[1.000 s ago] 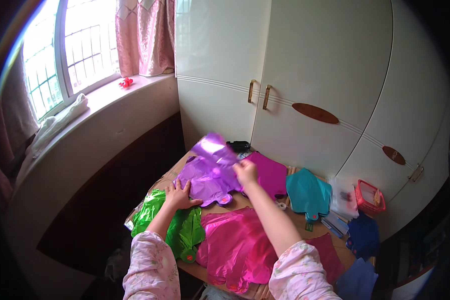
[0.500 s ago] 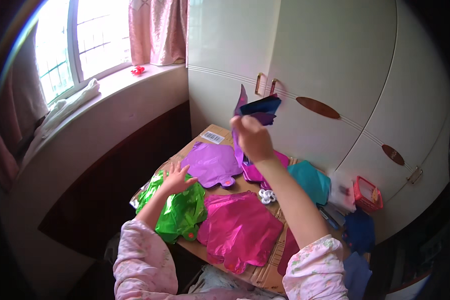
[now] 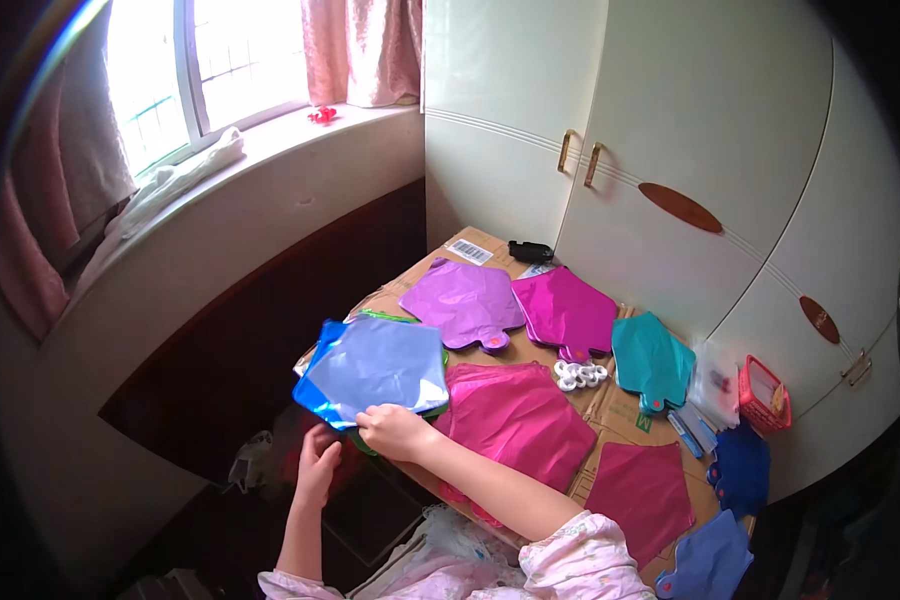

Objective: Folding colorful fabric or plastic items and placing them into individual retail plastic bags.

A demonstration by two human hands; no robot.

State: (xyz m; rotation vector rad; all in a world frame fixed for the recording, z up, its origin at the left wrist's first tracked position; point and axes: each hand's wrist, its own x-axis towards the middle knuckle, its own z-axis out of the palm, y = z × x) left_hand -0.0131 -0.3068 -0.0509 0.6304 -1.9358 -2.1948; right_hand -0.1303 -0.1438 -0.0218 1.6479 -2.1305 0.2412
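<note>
My right hand (image 3: 395, 432) pinches the lower edge of a pale-blue, flat foil balloon (image 3: 385, 360) with bright-blue folded edges. It covers most of the green foil (image 3: 388, 315), whose edges peek out around it. Just below its lower left corner is my left hand (image 3: 317, 465), fingers loosely apart, with no object visible in it; a reddish blur shows beside it. To the right lies a hot-pink flat foil balloon (image 3: 520, 425), partly under my right forearm. Behind it rest a lilac one (image 3: 462, 298) and a magenta one (image 3: 567, 310), each with a rounded tab.
On the cardboard (image 3: 620, 400) sit white rings (image 3: 580, 375), teal foil (image 3: 652, 360), dark-red foil (image 3: 642, 500), navy foil (image 3: 743, 470) and periwinkle foil (image 3: 708, 560). A red basket (image 3: 765, 395) stands at the right, a black item (image 3: 530, 251) at the back. White cabinets (image 3: 670, 100) rise behind.
My right hand has come down from above the table to the left. Blue foil now covers the green foil. My left hand has moved off it, toward the near edge. The view has shifted.
</note>
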